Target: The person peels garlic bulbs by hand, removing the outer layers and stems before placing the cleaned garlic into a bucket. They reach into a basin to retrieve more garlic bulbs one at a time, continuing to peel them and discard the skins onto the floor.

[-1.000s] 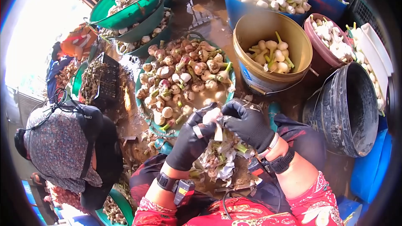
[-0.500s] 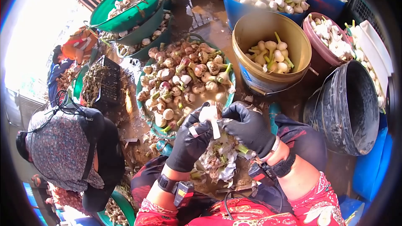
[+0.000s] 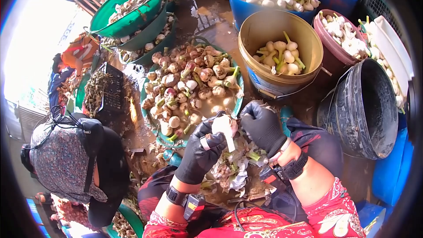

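My left hand (image 3: pixel 198 152), in a black glove with a white band on one finger, grips a garlic bulb (image 3: pixel 224 126). The bulb is mostly white, with its pale stem pointing down. Just right of it is my right hand (image 3: pixel 263 128), also gloved in black, its fingers curled closed; whatever they pinch is hidden. Beyond both hands stands a green tub (image 3: pixel 241 102) of unpeeled garlic bulbs (image 3: pixel 185 83), some brown and some purplish. Between my legs, under the hands, lies a heap of peeled-off garlic skins (image 3: pixel 233 167).
A tan bucket (image 3: pixel 260 26) holding peeled bulbs stands ahead to the right, with a black bucket (image 3: pixel 352 114) nearer. Blue tubs (image 3: pixel 246 11) of white garlic are behind. Stacked green basins (image 3: pixel 103 20) stand far left. A co-worker (image 3: pixel 70 158) bends close on my left.
My right hand has moved slightly away from the bulb, leaving a gap. The bulb stays in my left hand, and more of its side shows. The whole view has shifted slightly.
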Demonstrator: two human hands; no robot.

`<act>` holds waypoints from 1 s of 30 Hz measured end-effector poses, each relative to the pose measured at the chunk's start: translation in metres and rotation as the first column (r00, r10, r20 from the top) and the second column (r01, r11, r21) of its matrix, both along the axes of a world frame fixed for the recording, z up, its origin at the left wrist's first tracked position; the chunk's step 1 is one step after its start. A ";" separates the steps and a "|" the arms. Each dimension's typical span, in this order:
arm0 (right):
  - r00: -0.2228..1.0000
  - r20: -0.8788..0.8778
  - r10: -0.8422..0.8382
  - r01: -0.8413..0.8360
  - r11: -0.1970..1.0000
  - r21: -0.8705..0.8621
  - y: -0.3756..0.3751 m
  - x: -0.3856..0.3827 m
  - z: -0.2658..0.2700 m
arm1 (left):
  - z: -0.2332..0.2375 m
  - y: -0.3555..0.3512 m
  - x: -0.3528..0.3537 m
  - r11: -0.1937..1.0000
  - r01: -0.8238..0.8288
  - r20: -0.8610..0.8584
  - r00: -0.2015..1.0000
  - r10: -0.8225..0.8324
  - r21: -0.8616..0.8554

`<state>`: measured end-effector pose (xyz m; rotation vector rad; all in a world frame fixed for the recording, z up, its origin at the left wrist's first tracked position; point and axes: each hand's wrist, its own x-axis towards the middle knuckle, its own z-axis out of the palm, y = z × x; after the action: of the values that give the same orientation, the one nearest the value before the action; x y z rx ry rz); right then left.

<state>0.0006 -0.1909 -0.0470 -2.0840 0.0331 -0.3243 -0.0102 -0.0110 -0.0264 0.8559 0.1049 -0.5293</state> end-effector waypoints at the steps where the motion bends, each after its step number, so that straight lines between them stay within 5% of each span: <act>1: 0.982 -0.174 0.071 -0.012 0.949 0.316 -0.004 0.000 0.004 | 0.001 0.001 0.001 0.995 -0.018 -0.048 0.999 0.014 -0.096; 2: 0.930 -0.313 0.192 0.035 0.803 0.595 -0.006 0.001 0.007 | 0.003 0.000 0.002 0.995 -0.025 -0.045 0.999 0.021 -0.098; 4: 0.973 -0.160 0.168 -0.015 0.734 0.679 0.002 0.000 0.009 | 0.007 -0.004 0.002 0.996 -0.087 -0.076 0.993 0.087 0.006; 6: 0.930 -0.204 0.306 -0.150 0.823 0.548 0.000 -0.010 0.020 | -0.002 -0.001 0.003 0.997 -0.081 -0.079 0.994 0.079 -0.015; 11: 0.951 -0.115 0.286 -0.248 0.931 0.266 -0.001 -0.012 0.029 | -0.010 0.002 0.004 0.998 -0.057 -0.070 0.996 0.056 -0.009; 13: 0.920 0.261 0.294 -0.261 0.953 -0.151 -0.001 -0.012 0.025 | -0.005 -0.001 0.004 0.996 -0.064 -0.116 0.992 0.057 -0.063; 23: 0.848 0.407 0.340 -0.203 0.917 -0.345 -0.002 -0.018 0.027 | -0.024 0.006 0.001 0.963 0.103 -0.050 0.992 -0.119 -0.249; 26: 0.949 0.214 0.232 -0.161 0.939 -0.304 0.000 -0.017 0.032 | -0.022 0.002 -0.001 0.962 0.128 -0.009 0.991 -0.134 -0.242; 27: 0.962 0.229 0.151 -0.112 0.978 -0.174 0.002 -0.012 0.024 | -0.017 -0.002 -0.002 0.978 0.131 0.165 0.974 -0.158 0.165; 28: 0.961 0.229 0.151 -0.113 0.978 -0.174 0.002 -0.010 0.020 | -0.012 -0.005 -0.003 0.842 0.041 0.310 0.919 -0.243 0.538; 30: 0.993 -0.118 0.004 0.032 0.951 0.306 0.000 -0.007 0.012 | -0.008 -0.006 -0.004 0.890 0.065 0.300 0.928 -0.220 0.451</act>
<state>-0.0062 -0.1911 -0.0353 -1.7905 0.1596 -0.1902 -0.0138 -0.0166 -0.0345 1.3941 -0.1725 -0.4945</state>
